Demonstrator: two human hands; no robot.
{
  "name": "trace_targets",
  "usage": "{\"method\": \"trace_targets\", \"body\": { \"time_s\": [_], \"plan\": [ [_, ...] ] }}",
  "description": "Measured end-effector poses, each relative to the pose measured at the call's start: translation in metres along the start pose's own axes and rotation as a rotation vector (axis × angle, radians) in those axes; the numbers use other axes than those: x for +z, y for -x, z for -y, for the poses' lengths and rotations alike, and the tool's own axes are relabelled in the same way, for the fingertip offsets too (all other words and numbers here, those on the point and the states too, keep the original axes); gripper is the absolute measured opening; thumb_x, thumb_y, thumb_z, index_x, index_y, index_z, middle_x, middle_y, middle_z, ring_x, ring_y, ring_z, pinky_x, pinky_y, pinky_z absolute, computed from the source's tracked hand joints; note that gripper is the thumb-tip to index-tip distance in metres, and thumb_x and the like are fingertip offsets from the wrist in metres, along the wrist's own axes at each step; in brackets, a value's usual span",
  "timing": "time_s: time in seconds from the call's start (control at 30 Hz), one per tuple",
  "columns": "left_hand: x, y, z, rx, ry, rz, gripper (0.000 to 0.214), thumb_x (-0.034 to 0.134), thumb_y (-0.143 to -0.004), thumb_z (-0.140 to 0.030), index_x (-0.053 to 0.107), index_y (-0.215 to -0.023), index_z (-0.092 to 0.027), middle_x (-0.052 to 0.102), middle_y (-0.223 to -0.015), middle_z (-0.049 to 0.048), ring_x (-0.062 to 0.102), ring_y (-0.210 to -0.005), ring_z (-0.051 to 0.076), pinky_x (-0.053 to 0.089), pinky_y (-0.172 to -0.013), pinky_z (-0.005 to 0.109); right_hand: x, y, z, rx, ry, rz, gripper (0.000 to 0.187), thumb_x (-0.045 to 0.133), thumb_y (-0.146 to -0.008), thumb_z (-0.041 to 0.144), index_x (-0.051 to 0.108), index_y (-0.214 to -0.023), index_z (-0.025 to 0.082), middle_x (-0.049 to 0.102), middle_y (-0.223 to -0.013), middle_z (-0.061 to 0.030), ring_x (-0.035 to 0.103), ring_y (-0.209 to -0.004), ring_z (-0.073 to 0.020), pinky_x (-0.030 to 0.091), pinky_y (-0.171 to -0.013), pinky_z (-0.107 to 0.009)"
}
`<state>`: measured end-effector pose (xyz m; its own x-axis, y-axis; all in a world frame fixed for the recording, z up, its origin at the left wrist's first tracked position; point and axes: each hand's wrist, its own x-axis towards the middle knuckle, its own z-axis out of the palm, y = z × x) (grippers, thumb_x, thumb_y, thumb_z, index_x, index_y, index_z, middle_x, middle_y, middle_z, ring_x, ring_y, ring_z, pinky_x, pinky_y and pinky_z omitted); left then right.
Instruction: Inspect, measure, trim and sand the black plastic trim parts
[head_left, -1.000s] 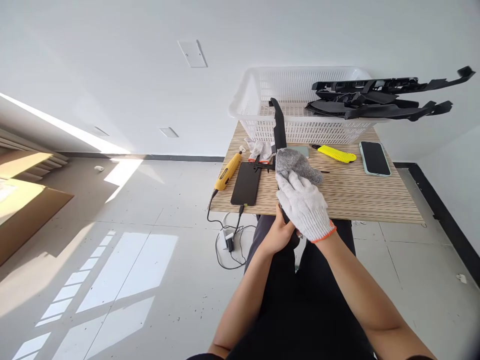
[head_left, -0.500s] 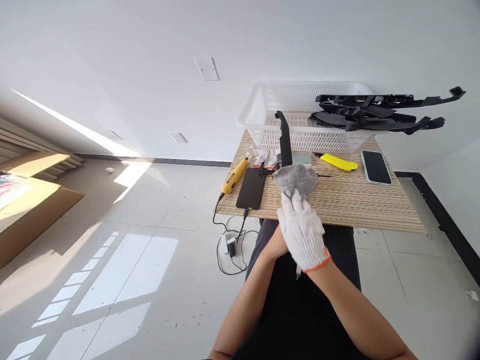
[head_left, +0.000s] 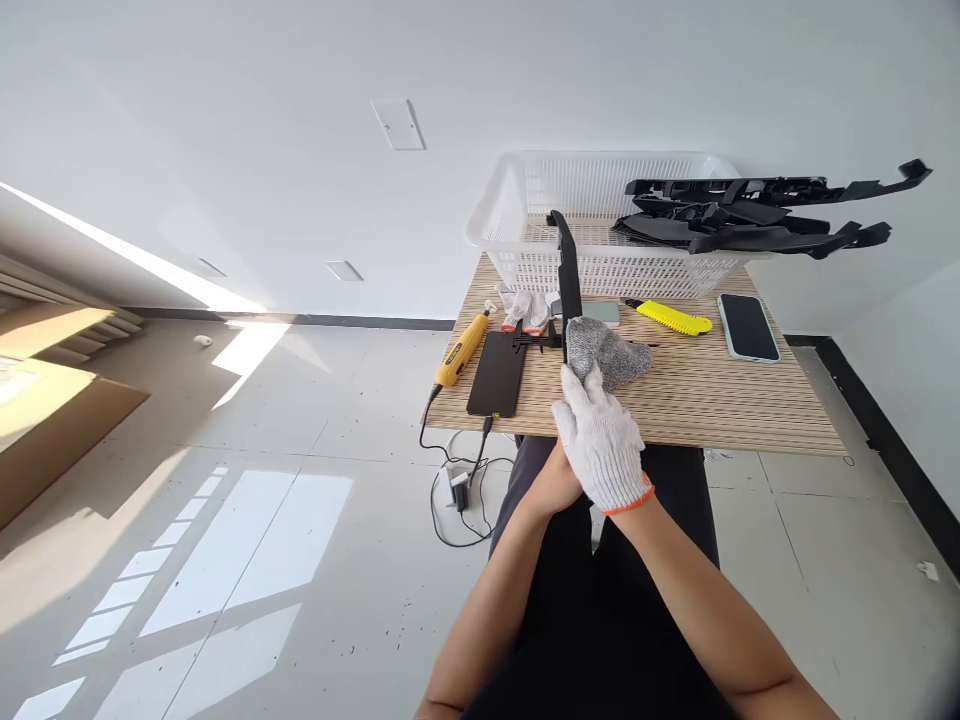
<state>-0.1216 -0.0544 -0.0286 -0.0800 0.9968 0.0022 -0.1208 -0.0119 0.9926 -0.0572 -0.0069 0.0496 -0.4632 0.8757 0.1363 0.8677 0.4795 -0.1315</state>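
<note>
My right hand (head_left: 602,443), in a white knit glove with an orange cuff, grips a grey cloth (head_left: 606,350) and presses it against a long black plastic strip (head_left: 568,268). The strip stands tilted, rising from my lap over the table toward the basket. My bare left hand (head_left: 553,485) is closed round the strip's lower end below the table edge; the right hand partly hides it.
On the wooden table (head_left: 712,405) lie a yellow rotary tool (head_left: 461,349), a black phone (head_left: 497,373) on a cable, spare gloves (head_left: 524,307), a yellow utility knife (head_left: 673,317) and a second phone (head_left: 748,326). A white basket (head_left: 600,225) at the back holds black parts (head_left: 757,212).
My gloved right hand has slid the grey cloth along the black strip, down toward me and back up a little. The left hand stays on the strip's lower end. The camera shifted slightly.
</note>
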Motion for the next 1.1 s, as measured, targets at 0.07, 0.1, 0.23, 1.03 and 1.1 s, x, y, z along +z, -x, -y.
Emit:
{"method": "trace_targets", "body": {
  "time_s": [0.07,0.1,0.23,1.03,1.1],
  "plan": [
    [0.0,0.003,0.002,-0.005,0.048,0.006,0.065,0.07,-0.086,-0.044,0.051,-0.143,-0.018,0.059,-0.141,0.0177,0.048,-0.138,0.036,0.038,-0.115,0.053,0.001,-0.001,-0.006,0.005,-0.148,-0.035,0.05,0.051,-0.099,0.039,0.052,-0.148,0.031,0.044,-0.158,-0.0101,0.07,-0.099,-0.0278,0.061,-0.08,-0.043],
    [-0.001,0.004,0.002,-0.01,0.073,0.011,0.066,0.071,-0.086,-0.044,0.05,-0.144,-0.018,0.058,-0.143,0.017,0.046,-0.14,0.035,0.038,-0.116,0.051,0.003,-0.001,-0.01,0.014,-0.232,-0.066,0.049,0.053,-0.098,0.039,0.054,-0.146,0.031,0.045,-0.158,-0.0084,0.07,-0.105,-0.0278,0.06,-0.085,-0.042],
    [0.0,0.009,-0.003,-0.058,0.159,0.096,0.055,0.067,-0.091,-0.043,0.052,-0.14,-0.021,0.059,-0.142,0.0136,0.051,-0.138,0.031,0.043,-0.114,0.047,0.012,-0.009,-0.025,0.085,-0.468,-0.254,0.048,0.056,-0.096,0.036,0.058,-0.142,0.027,0.046,-0.157,-0.0082,0.061,-0.127,-0.0267,0.056,-0.099,-0.04],
    [0.01,0.018,0.003,-0.135,0.237,-0.002,0.045,0.055,-0.095,-0.056,0.051,-0.128,-0.025,0.062,-0.089,0.0005,0.041,-0.04,0.002,0.033,-0.035,0.018,-0.017,0.047,-0.09,-0.118,-1.119,0.08,0.055,0.045,-0.102,0.036,0.037,-0.156,0.038,0.048,-0.155,0.0014,0.051,-0.139,-0.0213,0.052,-0.11,-0.043],
    [0.009,0.017,0.003,-0.106,0.205,-0.016,0.046,0.052,-0.097,-0.057,0.053,-0.129,-0.025,0.065,-0.09,0.0018,0.044,-0.042,0.004,0.038,-0.038,0.021,-0.014,0.05,-0.09,-0.028,-1.08,0.057,0.067,0.056,-0.096,0.036,0.031,-0.158,0.04,0.056,-0.148,-0.002,0.063,-0.125,-0.0225,0.061,-0.096,-0.042]
  ]
}}
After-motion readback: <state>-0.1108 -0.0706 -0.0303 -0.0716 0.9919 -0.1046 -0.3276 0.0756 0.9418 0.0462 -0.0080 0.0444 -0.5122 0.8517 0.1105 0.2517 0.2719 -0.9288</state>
